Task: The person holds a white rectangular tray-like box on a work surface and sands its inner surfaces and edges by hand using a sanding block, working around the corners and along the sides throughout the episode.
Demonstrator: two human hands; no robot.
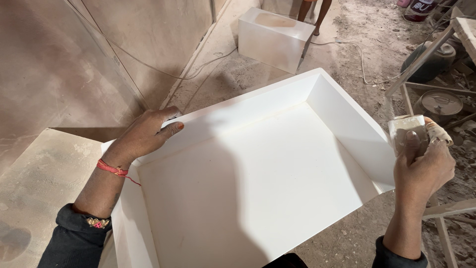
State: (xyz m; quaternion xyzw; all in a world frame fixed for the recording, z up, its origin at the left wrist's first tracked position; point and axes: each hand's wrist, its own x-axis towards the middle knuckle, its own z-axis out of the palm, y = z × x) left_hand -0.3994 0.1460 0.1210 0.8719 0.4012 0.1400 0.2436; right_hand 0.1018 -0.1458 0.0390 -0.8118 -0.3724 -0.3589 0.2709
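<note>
A large white open box with low walls lies tilted in front of me, its smooth inside facing up. My left hand grips the top edge of its left wall, thumb inside. A red thread circles that wrist. My right hand is shut on a folded, worn piece of sandpaper, held just beyond the box's right wall.
A dusty slab supports the box at the left, against a pinkish wall. A second white box stands on the dusty floor behind, with a cable and another person's legs. Dark round pots and a frame are at right.
</note>
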